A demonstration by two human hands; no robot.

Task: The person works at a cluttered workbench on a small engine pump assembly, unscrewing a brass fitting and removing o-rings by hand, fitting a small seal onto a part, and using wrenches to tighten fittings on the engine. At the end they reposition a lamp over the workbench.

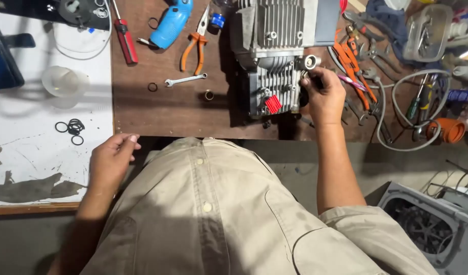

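My right hand (325,97) pinches a small part against the side of the finned metal pump block (274,76), just under its round metal port (311,62); what the fingertips grip is too hidden to name. The block sits mid-bench near the front edge, with orange pliers (194,48) to its left and wrenches (369,56) crowding its right. My left hand (111,160) rests loosely curled, holding nothing, at the white board's (20,147) front edge, near black O-rings (71,127).

Finned motor housing (274,56) at the bench's (183,109) far edge, pliers (194,48) and spanner (185,80) to its left, O-rings (71,127) near the left corner, hose (412,109) right.
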